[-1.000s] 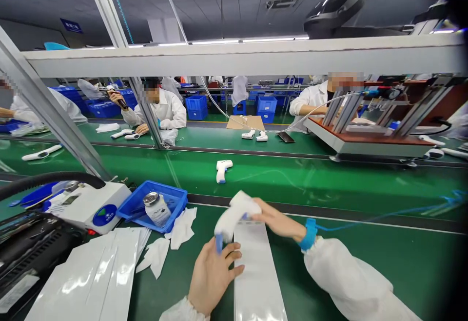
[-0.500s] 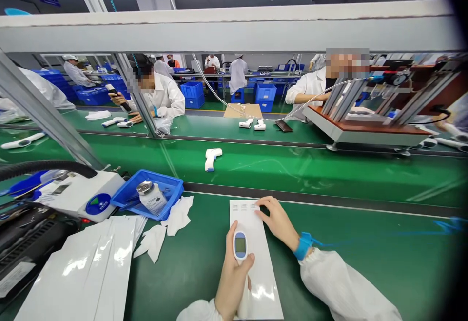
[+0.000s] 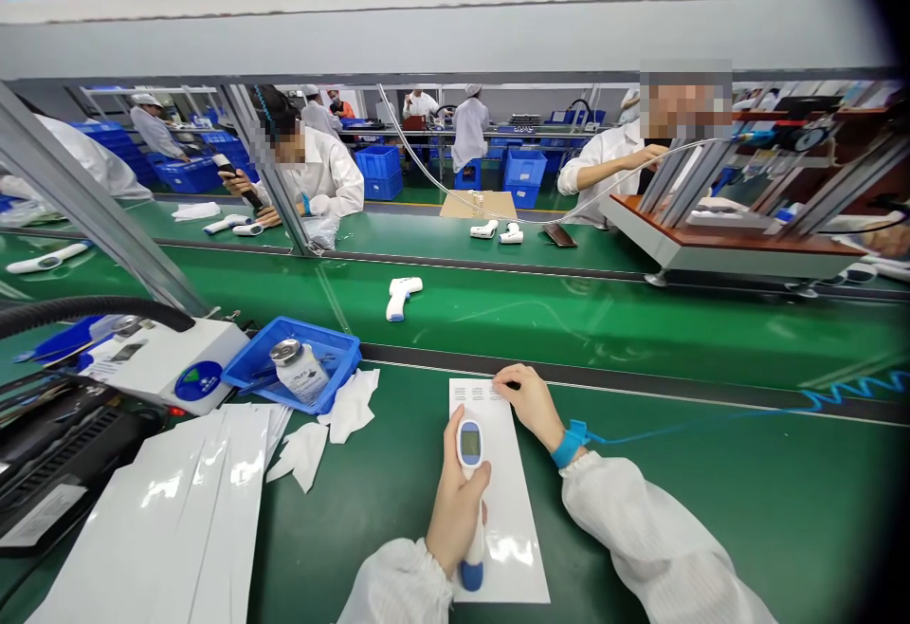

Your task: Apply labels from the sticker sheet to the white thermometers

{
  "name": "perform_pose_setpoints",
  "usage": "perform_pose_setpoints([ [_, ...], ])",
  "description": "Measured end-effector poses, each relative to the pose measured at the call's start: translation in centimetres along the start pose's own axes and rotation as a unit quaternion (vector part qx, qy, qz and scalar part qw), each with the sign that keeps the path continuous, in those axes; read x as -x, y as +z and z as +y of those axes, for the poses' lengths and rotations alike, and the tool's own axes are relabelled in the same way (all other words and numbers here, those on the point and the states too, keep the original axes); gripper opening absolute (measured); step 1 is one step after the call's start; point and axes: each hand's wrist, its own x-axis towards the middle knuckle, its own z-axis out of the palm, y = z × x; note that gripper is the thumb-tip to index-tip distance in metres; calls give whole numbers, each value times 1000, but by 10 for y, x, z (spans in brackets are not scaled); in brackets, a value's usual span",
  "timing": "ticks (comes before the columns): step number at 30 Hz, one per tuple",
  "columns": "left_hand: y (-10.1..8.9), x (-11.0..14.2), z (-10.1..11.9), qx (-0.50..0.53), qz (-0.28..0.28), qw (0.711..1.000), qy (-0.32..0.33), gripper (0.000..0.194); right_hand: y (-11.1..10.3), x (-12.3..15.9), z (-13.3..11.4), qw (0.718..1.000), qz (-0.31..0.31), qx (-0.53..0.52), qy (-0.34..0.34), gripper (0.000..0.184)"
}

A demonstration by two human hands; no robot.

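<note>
The left hand (image 3: pixel 455 505) grips a white infrared thermometer (image 3: pixel 470 446) over a glossy pouch (image 3: pixel 513 520) — the right hand (image 3: pixel 530 406) presses its top edge.

Site: electronics assembly floor in a factory — long green conveyor belts (image 3: pixel 569 321) with white handheld infrared thermometers (image 3: pixel 404 299) lying on them; blue plastic crates (image 3: pixel 376 174) at far end; co-workers in white smocks (image 3: pixel 469 136) along the line — blue anti-static wrist strap (image 3: pixel 570 444) on me.

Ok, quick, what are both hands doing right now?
Left hand: closed, holding a white infrared thermometer.
Right hand: open, fingertips resting on a white pouch.
</note>
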Motion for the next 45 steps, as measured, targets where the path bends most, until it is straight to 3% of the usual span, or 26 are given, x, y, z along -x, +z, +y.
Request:
perform_pose_setpoints([
  [4,2,1,1,0,11,1000,2,75,-4,7,-14,1000,-4,0,-18,11],
  [9,4,3,5,-2,17,1000,9,74,-17,45,-36,996,-58,-45,-50,5],
  [15,2,4,3,32,17,999,4,77,-35,81,-52,980,-134,-145,23,13],
  [19,1,8,3,92,49,994,32,78,-35,87,-63,943,-231,-222,92,17],
  [21,0,12,5,106,49,992,38,81,-31,86,-70,948,-220,-209,95,15],
  [25,-9,20,11,97,75,991,59,87,-19,78,-87,966,-209,-149,28,11],
  [28,-23,27,19,95,133,984,73,85,-5,61,-102,959,-249,-137,-13,13],
  [31,-43,39,27,91,189,974,84,86,22,33,-116,965,-235,-103,-55,16],
  [35,-69,56,35,84,254,960,86,85,84,-6,-138,965,-223,-76,-112,12],
  [38,-83,67,39,84,290,950,76,87,132,-21,-154,963,-212,-73,-149,21],
  [40,-92,74,41,91,311,943,81,89,153,-26,-161,963,-201,-76,-163,20],
  [42,-99,81,42,100,328,935,85,92,161,-30,-163,965,-183,-84,-168,13],
  [45,-110,87,43,114,348,927,79,94,152,-39,-166,971,-135,-107,-168,10],
])
